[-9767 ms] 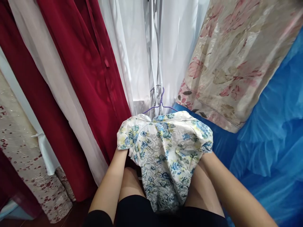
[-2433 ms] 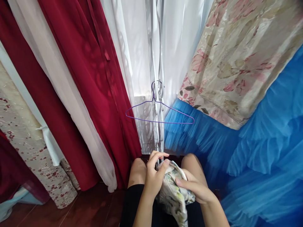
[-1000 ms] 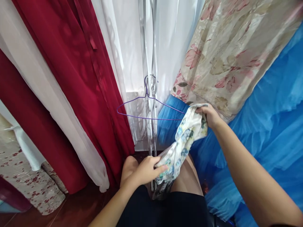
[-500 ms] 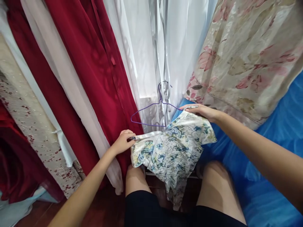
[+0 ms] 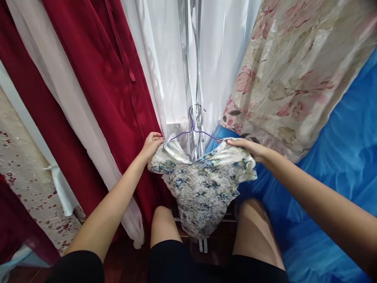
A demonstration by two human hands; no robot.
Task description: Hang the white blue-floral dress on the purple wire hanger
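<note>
A small white garment with a blue and yellow floral print (image 5: 202, 184) hangs spread between my hands, in front of a purple wire hanger (image 5: 193, 127) hooked on a silver rack post (image 5: 191, 70). My left hand (image 5: 151, 143) pinches the garment's left shoulder against the hanger's left arm. My right hand (image 5: 246, 146) grips the right shoulder at the hanger's right arm. The hanger's lower bar is hidden behind the cloth. My knees show below the garment.
Long garments hang close around: dark red (image 5: 97, 98) and sheer white (image 5: 50, 90) on the left, white satin (image 5: 224, 51) behind the post, a beige pink-flowered fabric (image 5: 294, 70) and blue tulle (image 5: 338, 165) on the right. A dark wooden floor (image 5: 123, 263) lies below.
Both hands have lifted the floral garment from lap height to the hanger. The left hand rose to the hanger's left arm, and the cloth now covers the hanger's lower bar.
</note>
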